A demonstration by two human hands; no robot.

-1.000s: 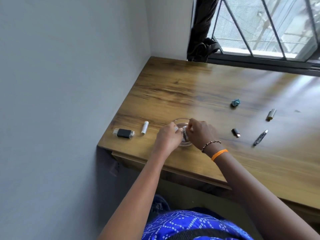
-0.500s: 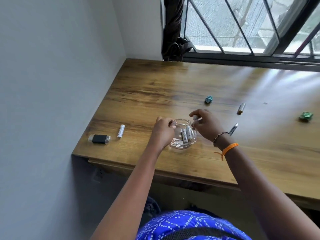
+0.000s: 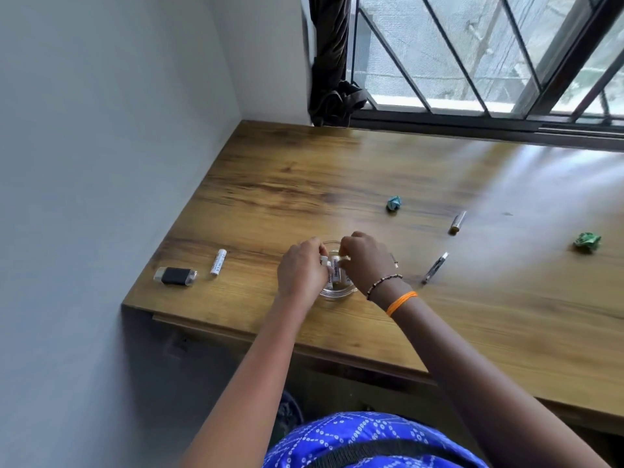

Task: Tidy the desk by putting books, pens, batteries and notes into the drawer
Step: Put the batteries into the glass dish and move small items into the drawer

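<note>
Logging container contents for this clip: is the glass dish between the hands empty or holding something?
Holding something: white batteries lie inside the glass dish, with both hands' fingers at them. The exact count cannot be told.

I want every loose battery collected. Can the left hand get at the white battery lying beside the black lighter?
Probably yes. The white battery lies in the open on the desk, left of the left hand, with bare wood between them. That hand is busy at the glass dish now.

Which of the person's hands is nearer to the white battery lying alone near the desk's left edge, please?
Left. The left hand is at the glass dish, right of the white battery; the right hand lies farther right.
</note>
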